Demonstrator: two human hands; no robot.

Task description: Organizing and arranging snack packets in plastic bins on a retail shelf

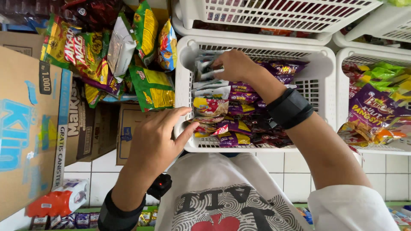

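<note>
1. Down in the middle white basket (184, 85), the right hand (233, 64) sits near the far left corner, fingers curled shut around a few pale sachets (204, 68) that stand upright against the far wall.
2. A black wrist strap (290, 108) wraps the right forearm, which crosses the basket from its near right side.
3. The left hand (156, 139) rests at the basket's near left corner, fingers loosely spread, thumb (186, 132) hooked over the near rim, fingertips touching a red and yellow snack packet (209, 106) that lies just inside the left wall. It grips nothing that I can make out.
4. Purple snack packets (239, 128) fill the rest of the basket, stacked flat from the near edge toward the far right corner.
5. A second white basket (342, 90) stands just beside it on the right, holding green and purple bags (376, 102).
6. Another white basket (278, 15) is stacked above, along the far edge.
7. Left of the middle basket hang green and yellow snack bags (152, 87), with a silver packet (120, 47) among them.
8. A brown cardboard box (30, 128) with blue print leans at the far left, and a smaller carton (128, 128) stands behind the left hand.
9. An orange and white pack (58, 199) lies near the bottom left on the white tiled floor (274, 171).
</note>
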